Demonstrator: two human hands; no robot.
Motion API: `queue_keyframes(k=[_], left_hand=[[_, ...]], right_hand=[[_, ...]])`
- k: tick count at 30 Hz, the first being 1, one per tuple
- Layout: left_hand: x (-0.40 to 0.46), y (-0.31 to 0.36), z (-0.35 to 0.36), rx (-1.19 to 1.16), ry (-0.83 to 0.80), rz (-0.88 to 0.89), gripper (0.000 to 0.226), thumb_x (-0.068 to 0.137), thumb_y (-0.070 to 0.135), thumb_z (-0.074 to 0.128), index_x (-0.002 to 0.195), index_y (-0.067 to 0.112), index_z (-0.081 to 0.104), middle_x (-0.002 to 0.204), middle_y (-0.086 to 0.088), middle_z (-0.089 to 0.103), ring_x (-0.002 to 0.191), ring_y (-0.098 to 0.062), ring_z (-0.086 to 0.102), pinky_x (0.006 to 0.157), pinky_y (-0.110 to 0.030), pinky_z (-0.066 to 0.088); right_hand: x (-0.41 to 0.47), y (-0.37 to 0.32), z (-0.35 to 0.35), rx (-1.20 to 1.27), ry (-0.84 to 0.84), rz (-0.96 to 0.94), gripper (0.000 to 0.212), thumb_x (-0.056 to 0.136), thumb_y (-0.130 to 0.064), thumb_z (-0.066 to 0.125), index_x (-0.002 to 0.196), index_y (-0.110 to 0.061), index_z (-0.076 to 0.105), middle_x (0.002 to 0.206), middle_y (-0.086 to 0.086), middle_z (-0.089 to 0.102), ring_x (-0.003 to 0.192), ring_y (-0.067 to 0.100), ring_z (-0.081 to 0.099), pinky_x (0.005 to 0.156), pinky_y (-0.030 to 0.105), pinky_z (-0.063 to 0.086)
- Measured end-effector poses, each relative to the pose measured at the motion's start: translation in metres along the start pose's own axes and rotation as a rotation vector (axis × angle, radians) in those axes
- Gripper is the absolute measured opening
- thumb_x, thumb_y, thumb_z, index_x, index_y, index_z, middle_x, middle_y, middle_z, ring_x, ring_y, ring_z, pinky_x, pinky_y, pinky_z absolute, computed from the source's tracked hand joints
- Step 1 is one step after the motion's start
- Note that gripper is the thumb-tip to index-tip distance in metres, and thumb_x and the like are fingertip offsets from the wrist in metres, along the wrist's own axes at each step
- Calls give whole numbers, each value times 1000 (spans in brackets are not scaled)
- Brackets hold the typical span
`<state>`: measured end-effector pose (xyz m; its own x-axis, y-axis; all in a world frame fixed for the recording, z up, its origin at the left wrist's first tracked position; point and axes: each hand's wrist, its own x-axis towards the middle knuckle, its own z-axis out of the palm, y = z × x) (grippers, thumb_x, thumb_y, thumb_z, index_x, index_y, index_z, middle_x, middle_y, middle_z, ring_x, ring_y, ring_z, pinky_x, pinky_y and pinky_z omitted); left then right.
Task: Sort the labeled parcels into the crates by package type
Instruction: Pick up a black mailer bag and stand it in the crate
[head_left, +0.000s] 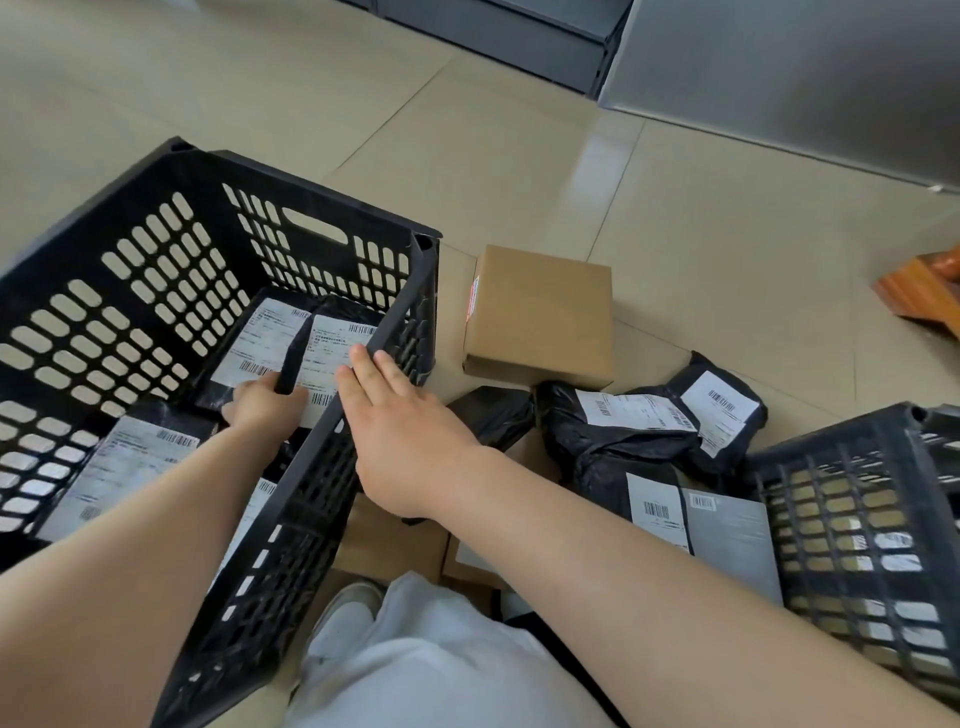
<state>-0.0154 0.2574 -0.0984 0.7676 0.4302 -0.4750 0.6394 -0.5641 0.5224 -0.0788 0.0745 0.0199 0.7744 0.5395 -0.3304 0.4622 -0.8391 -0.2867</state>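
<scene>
A large black crate (130, 218) stands at left and holds several flat black mailers with white labels. Inside it, my left hand (262, 408) grips the near edge of one black mailer (332, 353) that lies on the others. My right hand (397, 415) rests on the crate's right rim with fingers straight. On the floor to the right lie a brown cardboard box (540, 317) and a heap of black poly bags (639, 431) with labels. A second black crate (857, 530) stands at far right.
More cardboard boxes (395, 540) and a grey parcel (727, 540) lie near my knee and white shoe (348, 613). An orange wooden piece (924, 291) sits at the right edge. Grey cabinets (779, 67) line the back. Open tiled floor stretches beyond the box.
</scene>
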Motion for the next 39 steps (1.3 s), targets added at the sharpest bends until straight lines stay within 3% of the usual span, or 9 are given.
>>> queue_keyframes(k=[5, 8, 11, 15, 21, 25, 31, 36, 39], left_hand=[[-4, 6, 6, -180, -38, 15, 50, 95, 27, 55, 143, 14, 45, 137, -13, 55, 117, -32, 53, 87, -36, 39], [-3, 6, 1, -194, -147, -74, 73, 96, 33, 52, 158, 20, 15, 156, -14, 35, 138, -35, 38, 106, -43, 35], [-1, 4, -5, -175, -242, -112, 82, 93, 50, 48, 158, 29, 2, 163, -12, 20, 147, -37, 23, 117, -53, 24], [-1, 6, -12, -167, -211, -81, 87, 82, 68, 36, 156, 36, 4, 165, -9, 15, 149, -35, 17, 118, -58, 19], [-23, 36, -22, -267, -211, 23, 73, 95, 68, 24, 158, 33, 12, 165, 0, 16, 151, -26, 15, 121, -50, 12], [-36, 64, -27, -376, -280, 38, 98, 73, 87, 25, 156, 35, 23, 164, 4, 20, 150, -20, 18, 122, -51, 11], [-66, 108, -34, -344, -187, 285, 66, 99, 60, 26, 158, 34, 12, 165, 3, 18, 150, -22, 19, 119, -46, 12], [-90, 135, -30, -262, -122, 485, 65, 102, 54, 30, 159, 31, 8, 165, 5, 14, 151, -17, 14, 119, -41, 11], [-99, 142, -17, -239, -117, 582, 68, 100, 51, 39, 158, 30, 12, 164, 2, 17, 150, -16, 16, 118, -39, 15]], right_hand=[[-1, 2, 1, 1, 22, -16, 77, 98, -8, 41, 157, -7, -7, 165, 10, -18, 152, 26, -15, 123, 45, 15], [-3, 2, 2, -34, 36, -27, 78, 98, -9, 42, 157, -6, -8, 165, 12, -18, 152, 27, -15, 123, 44, 18], [-4, 1, 3, -51, 45, -24, 78, 98, -9, 40, 157, -6, -10, 164, 13, -19, 152, 28, -15, 122, 44, 19], [-4, 3, 2, -53, 28, -22, 78, 97, -8, 39, 157, -7, -12, 164, 12, -21, 152, 27, -17, 122, 43, 18], [-2, 8, -9, 93, -55, -24, 82, 98, -18, 47, 158, -14, -8, 165, 2, -21, 152, 19, -17, 123, 44, 15], [-5, 14, -25, 338, -94, -3, 73, 99, -22, 48, 159, -22, 6, 167, -6, -11, 152, 16, -12, 123, 45, 15], [-11, 40, -47, 459, 61, 89, 69, 98, -22, 51, 158, -17, 18, 167, 8, 6, 153, 24, 3, 123, 42, 11], [-30, 77, -69, 535, 167, 220, 62, 99, -19, 53, 155, -11, 26, 160, 10, 29, 146, 28, 28, 116, 34, 23], [-44, 102, -73, 586, 175, 330, 66, 100, -23, 51, 158, -19, 20, 164, 6, 23, 145, 27, 32, 116, 39, 30]])
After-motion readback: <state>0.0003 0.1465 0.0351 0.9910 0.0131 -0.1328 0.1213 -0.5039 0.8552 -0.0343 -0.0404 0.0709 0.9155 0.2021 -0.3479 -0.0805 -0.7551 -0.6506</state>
